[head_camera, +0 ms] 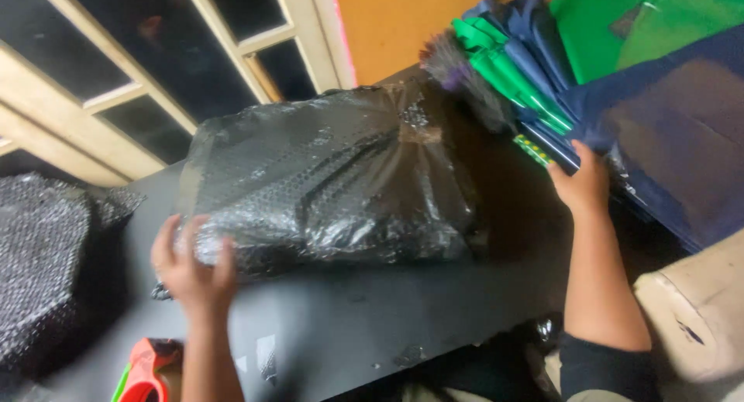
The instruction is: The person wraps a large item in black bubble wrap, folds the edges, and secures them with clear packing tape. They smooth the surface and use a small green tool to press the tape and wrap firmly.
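Glossy bubble wrap covers the dark parcel (325, 185), its plastic skin crinkled and catching the light, with a strip of brown tape shining at the top. The left hand (190, 266) presses that slick film. Underneath, the black table (387, 317) looks smooth and semi-glossy, throwing soft reflections. At left, a second bubble wrap bundle (46, 255) shows a pebbled, shimmering texture. The right hand (583, 183) touches a stack of cloth bags (620, 69), matt woven-looking fabric in green and navy. The window frame (101, 100) is painted wood, cream, with dark glass panes.
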